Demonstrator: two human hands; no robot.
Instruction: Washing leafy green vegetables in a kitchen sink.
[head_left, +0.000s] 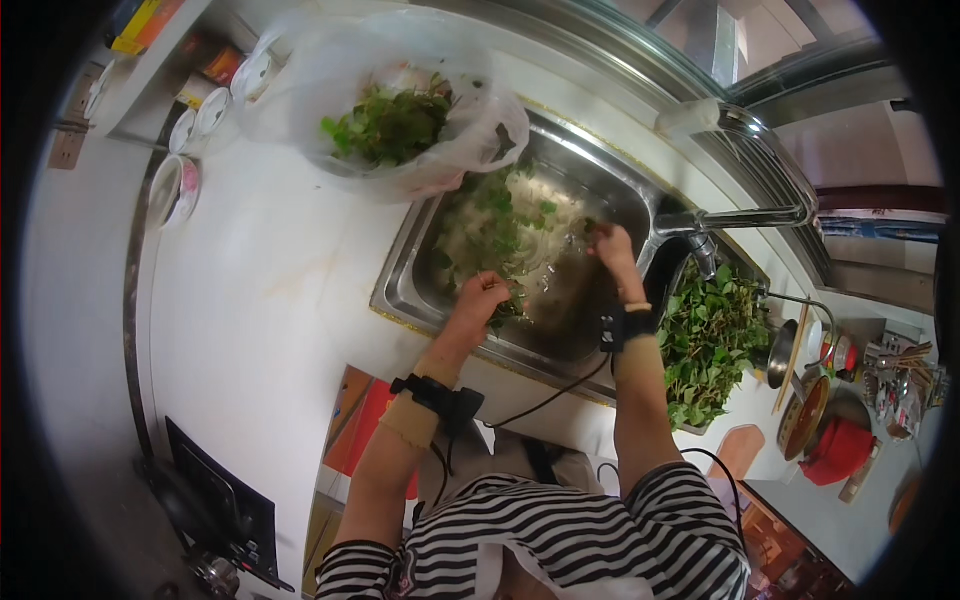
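Both of my hands are over a stainless steel sink basin (420, 281) holding water and loose green leaves (487, 214). My left hand (482, 296), near the front rim, has its fingers closed around a small bunch of leafy greens (511, 306). Toward the right side of the basin, my right hand (615, 249) pinches a small dark leafy piece (590, 226), partly blurred. A translucent plastic bag (480, 142) stands open behind the basin's left corner, with more leafy greens (405, 120) inside. To the right, a large heap of leafy stems (709, 337) fills the space beside the basin.
A chrome faucet (750, 217) arches in from the right rear. Farther right are a red kettle-like object (836, 450), a wooden-handled pan (802, 416) and a utensil holder (892, 375). On the left stand a ceramic bowl (176, 191) and a black cooktop (225, 499). Cables hang from my wrist straps.
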